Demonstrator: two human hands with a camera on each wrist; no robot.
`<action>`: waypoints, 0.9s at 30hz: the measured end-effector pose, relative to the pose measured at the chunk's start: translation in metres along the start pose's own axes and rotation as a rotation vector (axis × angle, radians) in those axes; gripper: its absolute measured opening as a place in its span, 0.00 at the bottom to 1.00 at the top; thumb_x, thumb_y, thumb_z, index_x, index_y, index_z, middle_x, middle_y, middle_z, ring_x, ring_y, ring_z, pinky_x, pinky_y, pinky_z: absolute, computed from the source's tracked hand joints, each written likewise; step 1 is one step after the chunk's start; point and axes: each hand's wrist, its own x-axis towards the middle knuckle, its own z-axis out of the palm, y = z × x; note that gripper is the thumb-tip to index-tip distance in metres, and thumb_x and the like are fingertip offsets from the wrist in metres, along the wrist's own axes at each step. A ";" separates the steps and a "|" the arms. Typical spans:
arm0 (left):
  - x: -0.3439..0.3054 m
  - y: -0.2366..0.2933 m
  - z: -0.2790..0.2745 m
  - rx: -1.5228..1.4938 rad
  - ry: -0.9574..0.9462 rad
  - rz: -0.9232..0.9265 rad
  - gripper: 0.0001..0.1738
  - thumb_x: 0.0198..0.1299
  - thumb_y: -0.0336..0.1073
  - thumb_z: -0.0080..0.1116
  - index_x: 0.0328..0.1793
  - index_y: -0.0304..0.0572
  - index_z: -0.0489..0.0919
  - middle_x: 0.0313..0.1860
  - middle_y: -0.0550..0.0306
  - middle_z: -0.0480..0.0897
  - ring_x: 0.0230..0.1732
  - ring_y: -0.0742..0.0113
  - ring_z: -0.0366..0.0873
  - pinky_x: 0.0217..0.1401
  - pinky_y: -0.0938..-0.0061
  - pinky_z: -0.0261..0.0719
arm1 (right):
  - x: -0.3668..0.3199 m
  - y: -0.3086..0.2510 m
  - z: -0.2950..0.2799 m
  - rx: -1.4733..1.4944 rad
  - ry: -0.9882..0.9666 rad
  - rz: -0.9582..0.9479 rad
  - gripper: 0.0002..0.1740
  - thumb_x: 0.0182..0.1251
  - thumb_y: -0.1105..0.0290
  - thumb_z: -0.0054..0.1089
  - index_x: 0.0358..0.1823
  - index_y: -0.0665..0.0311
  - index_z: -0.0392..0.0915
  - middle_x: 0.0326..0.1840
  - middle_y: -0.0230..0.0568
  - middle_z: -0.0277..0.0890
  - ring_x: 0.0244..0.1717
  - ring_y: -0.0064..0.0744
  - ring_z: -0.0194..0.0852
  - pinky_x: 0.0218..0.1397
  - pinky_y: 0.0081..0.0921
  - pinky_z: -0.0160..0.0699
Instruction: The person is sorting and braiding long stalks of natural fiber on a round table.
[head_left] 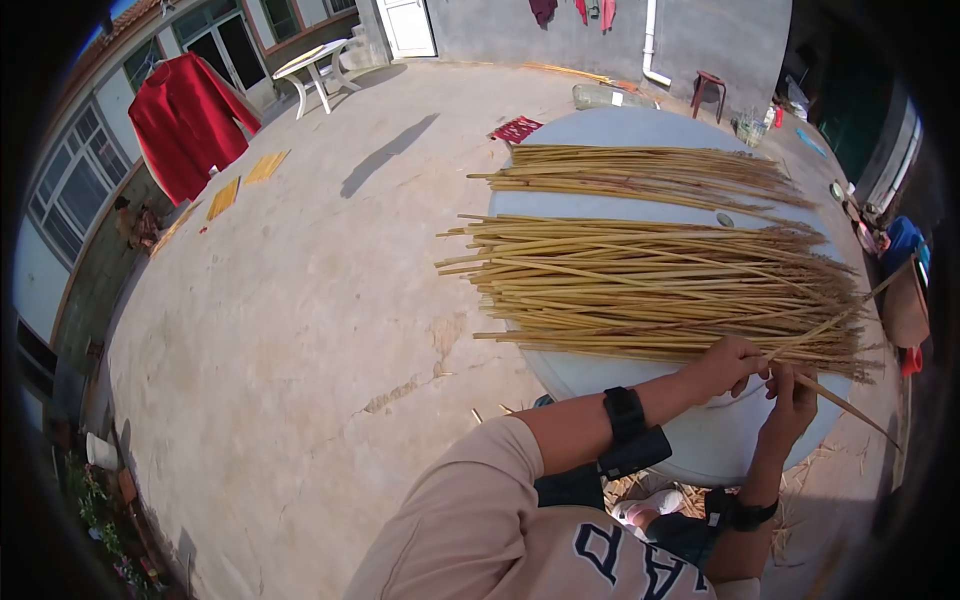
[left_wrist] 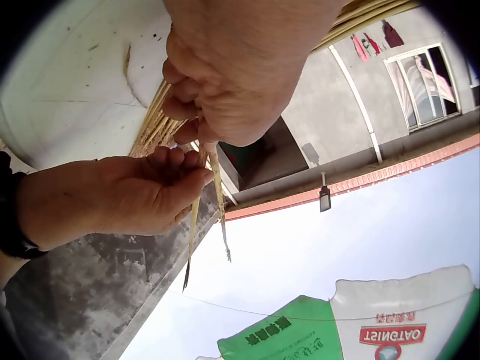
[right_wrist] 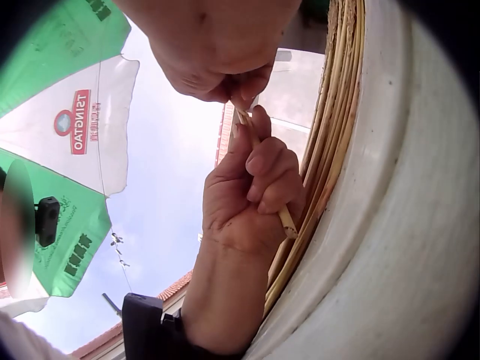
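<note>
Above the near edge of the stalk pile, my two hands meet fingertip to fingertip. The left hand curls its fingers round a pale dry stalk, whose cut end sticks out below the fist in the right wrist view. My right hand pinches with thumb and fingers where the stalks cross between the hands. In the left wrist view, two thin stalk ends hang past the right hand. A wide pile of yellow stalks lies just beyond both hands, its feathery heads to the right.
The round pale table bears the pile and a smaller row of stalks at its far side. Loose straw bits lie on the ground below. A red stool and white table stand farther off. Overhead is a green-and-white umbrella.
</note>
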 end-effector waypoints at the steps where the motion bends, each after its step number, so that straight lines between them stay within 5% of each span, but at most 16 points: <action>1: 0.000 0.003 -0.001 -0.023 0.034 -0.006 0.11 0.60 0.36 0.49 0.32 0.37 0.78 0.13 0.65 0.69 0.11 0.81 0.63 0.12 0.85 0.54 | -0.003 0.002 0.001 -0.002 -0.002 0.002 0.06 0.62 0.69 0.53 0.29 0.63 0.70 0.24 0.31 0.70 0.21 0.15 0.61 0.23 0.13 0.59; 6: -0.002 0.007 0.000 -0.080 0.028 0.110 0.11 0.60 0.36 0.49 0.35 0.37 0.79 0.12 0.66 0.68 0.11 0.82 0.62 0.11 0.86 0.53 | -0.009 0.003 -0.002 -0.087 -0.046 -0.249 0.04 0.63 0.75 0.49 0.29 0.65 0.68 0.28 0.35 0.69 0.24 0.17 0.63 0.25 0.13 0.62; 14: 0.002 0.006 0.007 -0.193 0.009 0.170 0.11 0.61 0.36 0.47 0.34 0.35 0.76 0.11 0.66 0.68 0.11 0.81 0.63 0.12 0.85 0.57 | -0.018 -0.006 -0.013 0.046 -0.021 -0.215 0.04 0.60 0.77 0.50 0.27 0.66 0.67 0.29 0.37 0.69 0.23 0.19 0.62 0.26 0.15 0.62; 18: -0.003 0.013 0.005 -0.182 0.026 0.192 0.12 0.63 0.37 0.46 0.35 0.37 0.75 0.11 0.67 0.67 0.11 0.82 0.62 0.13 0.85 0.55 | -0.023 -0.005 -0.026 -0.032 -0.040 -0.344 0.04 0.61 0.77 0.48 0.28 0.67 0.67 0.28 0.38 0.69 0.23 0.19 0.62 0.26 0.14 0.63; 20: -0.006 0.020 -0.012 -0.272 0.201 0.074 0.11 0.63 0.39 0.47 0.40 0.40 0.76 0.13 0.66 0.68 0.11 0.83 0.58 0.13 0.86 0.52 | -0.012 -0.007 -0.046 -0.032 -0.017 -0.383 0.04 0.62 0.77 0.48 0.28 0.67 0.68 0.28 0.38 0.69 0.23 0.20 0.62 0.27 0.14 0.63; 22: -0.011 0.032 -0.024 -0.292 0.280 0.097 0.12 0.65 0.41 0.45 0.43 0.42 0.74 0.14 0.65 0.69 0.11 0.83 0.55 0.13 0.86 0.51 | 0.008 -0.025 -0.088 0.401 0.158 -0.241 0.08 0.64 0.70 0.50 0.30 0.68 0.68 0.32 0.40 0.69 0.26 0.22 0.63 0.28 0.15 0.65; 24: -0.010 0.027 -0.024 -0.291 0.203 0.085 0.12 0.65 0.42 0.44 0.44 0.42 0.73 0.16 0.64 0.70 0.12 0.84 0.55 0.14 0.87 0.53 | 0.037 -0.026 -0.108 1.070 0.016 -0.083 0.16 0.65 0.60 0.51 0.37 0.70 0.68 0.36 0.42 0.70 0.30 0.24 0.66 0.30 0.17 0.69; 25: -0.009 0.024 -0.018 -0.263 0.173 0.079 0.12 0.65 0.41 0.43 0.45 0.42 0.73 0.18 0.62 0.72 0.13 0.84 0.56 0.16 0.88 0.54 | 0.034 -0.042 -0.084 1.062 0.194 0.045 0.25 0.64 0.54 0.50 0.43 0.73 0.66 0.41 0.44 0.70 0.34 0.24 0.68 0.32 0.19 0.72; 27: -0.003 0.022 -0.005 -0.182 0.112 0.077 0.13 0.65 0.39 0.42 0.47 0.41 0.72 0.22 0.60 0.74 0.16 0.83 0.59 0.19 0.88 0.57 | 0.038 -0.030 -0.070 0.833 0.196 0.173 0.23 0.65 0.53 0.48 0.46 0.69 0.69 0.42 0.42 0.72 0.33 0.23 0.70 0.32 0.18 0.71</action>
